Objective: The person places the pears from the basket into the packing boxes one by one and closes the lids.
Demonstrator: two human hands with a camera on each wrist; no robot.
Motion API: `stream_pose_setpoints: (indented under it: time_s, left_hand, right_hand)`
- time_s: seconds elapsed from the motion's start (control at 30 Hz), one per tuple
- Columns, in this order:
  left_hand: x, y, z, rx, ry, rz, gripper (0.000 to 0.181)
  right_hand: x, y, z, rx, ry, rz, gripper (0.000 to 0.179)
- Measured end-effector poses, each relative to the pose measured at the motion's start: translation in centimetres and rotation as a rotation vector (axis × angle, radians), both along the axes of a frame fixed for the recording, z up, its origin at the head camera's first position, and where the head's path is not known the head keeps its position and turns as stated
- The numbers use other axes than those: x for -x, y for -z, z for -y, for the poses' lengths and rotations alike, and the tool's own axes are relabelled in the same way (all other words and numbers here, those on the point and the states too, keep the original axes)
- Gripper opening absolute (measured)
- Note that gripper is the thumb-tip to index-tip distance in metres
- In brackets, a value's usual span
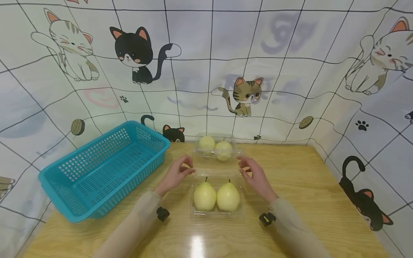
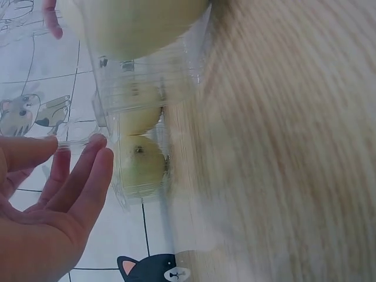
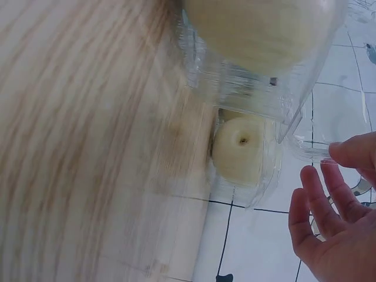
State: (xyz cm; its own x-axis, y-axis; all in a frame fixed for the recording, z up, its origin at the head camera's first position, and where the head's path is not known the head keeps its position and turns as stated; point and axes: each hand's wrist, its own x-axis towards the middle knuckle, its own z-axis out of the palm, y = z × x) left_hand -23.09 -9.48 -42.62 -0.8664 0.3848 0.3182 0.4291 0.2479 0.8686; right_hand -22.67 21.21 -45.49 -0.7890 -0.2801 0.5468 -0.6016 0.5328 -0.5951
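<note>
A clear plastic clamshell box [image 1: 217,214] holds two yellow-green pears, a left pear [image 1: 204,196] and a right pear [image 1: 228,197], stems pointing away from me. Its see-through lid [image 1: 215,165] stands raised at the far side. My left hand [image 1: 175,173] pinches the lid's left edge between thumb and fingers, as the left wrist view shows. On the opposite edge, my right hand [image 1: 256,176] pinches the lid with thumb and index finger, the other fingers [image 3: 317,202] loosely bent. Behind it stands a second clear box [image 1: 233,137] with two more pears [image 1: 223,149].
A blue-green perforated plastic basket [image 1: 109,193] sits at the left of the wooden table [image 1: 290,222]. A white cloth [image 1: 193,53] printed with cats and a grid hangs along the back and sides. Each sleeve carries a small black wrist device [image 1: 162,214].
</note>
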Motion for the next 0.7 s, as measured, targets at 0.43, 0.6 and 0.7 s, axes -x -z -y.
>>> stream_pose_setpoints:
  time_s: [0.43, 0.6, 0.7]
  left_hand:
    - [0.2, 2.0, 1.5, 0.017, 0.029, -0.022, 0.016]
    - [-1.4, 1.4, 2.0, 0.064, 0.03, 0.043, 0.027]
    - [-1.7, 2.3, 2.5, 0.101, 0.02, 0.091, 0.036]
  right_hand:
    - [-2.0, -0.2, -0.9, -0.104, -0.032, 0.018, 0.064]
    - [-3.3, -0.5, -1.4, -0.12, -0.054, -0.006, 0.069]
    - [-3.9, -0.5, -1.6, -0.132, -0.06, -0.011, 0.066]
